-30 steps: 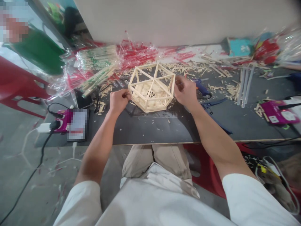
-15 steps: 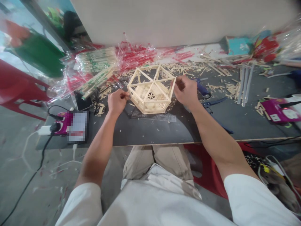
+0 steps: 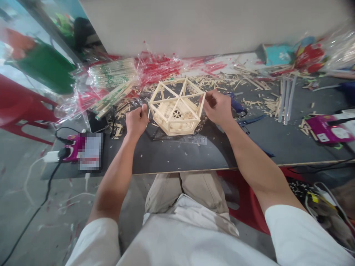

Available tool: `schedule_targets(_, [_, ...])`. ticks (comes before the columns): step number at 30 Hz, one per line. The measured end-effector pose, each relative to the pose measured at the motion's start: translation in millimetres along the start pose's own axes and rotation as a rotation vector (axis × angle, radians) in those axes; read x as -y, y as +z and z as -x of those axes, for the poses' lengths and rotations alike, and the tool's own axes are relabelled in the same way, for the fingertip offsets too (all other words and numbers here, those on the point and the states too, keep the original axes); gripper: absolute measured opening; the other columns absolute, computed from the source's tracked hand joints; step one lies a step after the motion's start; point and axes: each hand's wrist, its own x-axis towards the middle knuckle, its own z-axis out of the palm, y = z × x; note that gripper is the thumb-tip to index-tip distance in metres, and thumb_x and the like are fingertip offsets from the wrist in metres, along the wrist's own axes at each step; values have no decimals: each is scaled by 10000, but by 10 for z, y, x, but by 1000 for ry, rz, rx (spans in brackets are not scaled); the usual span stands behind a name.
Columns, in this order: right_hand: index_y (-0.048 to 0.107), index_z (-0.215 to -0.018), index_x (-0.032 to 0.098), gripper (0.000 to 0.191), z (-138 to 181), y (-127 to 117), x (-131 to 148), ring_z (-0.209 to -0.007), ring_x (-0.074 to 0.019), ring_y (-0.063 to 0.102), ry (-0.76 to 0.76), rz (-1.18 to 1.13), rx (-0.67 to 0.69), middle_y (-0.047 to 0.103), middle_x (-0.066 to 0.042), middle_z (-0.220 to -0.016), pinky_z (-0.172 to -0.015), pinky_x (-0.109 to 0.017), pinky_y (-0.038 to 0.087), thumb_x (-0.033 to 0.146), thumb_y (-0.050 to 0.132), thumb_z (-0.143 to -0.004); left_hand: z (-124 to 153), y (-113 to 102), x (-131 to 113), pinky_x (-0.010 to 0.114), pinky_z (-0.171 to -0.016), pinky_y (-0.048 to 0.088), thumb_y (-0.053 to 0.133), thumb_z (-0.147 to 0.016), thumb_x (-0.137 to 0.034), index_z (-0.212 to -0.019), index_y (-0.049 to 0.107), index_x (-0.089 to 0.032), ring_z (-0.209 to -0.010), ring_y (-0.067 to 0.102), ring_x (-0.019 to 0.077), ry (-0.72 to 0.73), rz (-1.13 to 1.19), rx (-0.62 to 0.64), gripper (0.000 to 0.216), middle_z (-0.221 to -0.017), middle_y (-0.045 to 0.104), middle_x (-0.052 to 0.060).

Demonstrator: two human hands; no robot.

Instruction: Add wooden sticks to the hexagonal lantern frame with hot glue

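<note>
Both hands [image 3: 136, 122] apparently on hexagonal stick frame [image 3: 177, 106]

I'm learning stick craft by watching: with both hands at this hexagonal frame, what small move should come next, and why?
Probably a slight turn of the hexagonal stick frame on the table. The left hand pinches its left corner and the right hand its right corner, so both are placed to rotate it.

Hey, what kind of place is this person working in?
Probably a small craft workshop or home workbench. Both hands, left hand and right hand, are at a hexagonal stick frame on a dark table littered with stick offcuts, beside packs of sticks and a glue gun.
</note>
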Motion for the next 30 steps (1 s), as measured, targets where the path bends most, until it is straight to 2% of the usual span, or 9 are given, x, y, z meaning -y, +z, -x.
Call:
schedule_targets(4, [640, -846, 233, 437, 1, 12, -14, -567, -154, 513, 4, 13, -14, 574, -12, -672, -627, -363, 488, 661, 660, -934, -8, 6, -4, 313, -703, 472, 498, -1026, -495, -615, 538, -231, -602, 623, 177, 11, 11, -13, 490, -621, 704, 20])
schedule_targets(8, [650, -861, 230, 454, 2, 24, -47, -571, -161, 530, 3, 16, -7, 592, -23, -690, -630, -374, 489, 678, 646, -938, -22, 9, 3, 296, -772, 506, 574, -962, -262, -888, 655, -235, -719, 685, 170, 49, 96, -35, 113, -829, 783, 15])
schedule_targets(9, [653, -866, 228, 456, 1, 24, -52, -574, -162, 535, -1, 18, -4, 594, -25, -694, -635, -375, 491, 678, 641, -941, -23, 8, 6, 289, -782, 513, 573, -943, -208, -946, 662, -239, -742, 697, 167, 57, 112, -35, 93, -864, 789, 13])
schedule_targets(11, [657, -875, 226, 453, -1, 21, -57, -584, -165, 545, -9, 28, -4, 595, -27, -701, -648, -378, 497, 672, 636, -948, -20, 7, 10, 268, -734, 518, 541, -953, -168, -975, 655, -241, -691, 694, 143, 58, 149, -12, 137, -898, 789, 7])
schedule_targets(13, [658, -876, 225, 440, -3, 18, -55, -584, -164, 543, -12, 35, -6, 592, -24, -695, -654, -376, 502, 659, 640, -949, -12, 8, 9, 248, -626, 500, 504, -996, -192, -949, 632, -235, -558, 651, 109, 32, 211, 30, 144, -894, 776, 1])
schedule_targets(16, [658, -873, 227, 417, -3, 17, -53, -562, -154, 521, -13, 29, -13, 582, -13, -673, -629, -364, 493, 638, 656, -943, -8, 20, 7, 227, -518, 460, 490, -1010, -199, -931, 612, -227, -448, 606, 91, -23, 306, 44, 148, -770, 726, -15])
schedule_targets(19, [659, -887, 226, 399, -1, 18, -55, -556, -147, 514, -26, 24, -15, 571, -6, -664, -617, -357, 488, 620, 656, -951, -22, 41, 21, 206, -489, 450, 503, -948, -136, -896, 632, -216, -438, 608, 89, -39, 335, 9, 160, -691, 696, -26])
schedule_targets(25, [668, -888, 234, 376, 9, 21, -55, -569, -156, 538, -28, 15, -17, 600, -13, -678, -614, -363, 500, 604, 653, -955, -48, 49, 55, 195, -444, 431, 603, -842, -153, -774, 555, -206, -446, 570, 55, 32, 406, -96, 99, -970, 798, 20])
schedule_targets(30, [676, -881, 232, 387, 14, 26, -67, -573, -160, 546, -13, 0, -8, 621, -26, -695, -622, -370, 509, 614, 664, -944, -45, 11, 34, 208, -475, 426, 716, -826, -172, -871, 529, -233, -473, 601, 70, 18, 372, -179, 202, -931, 785, -6])
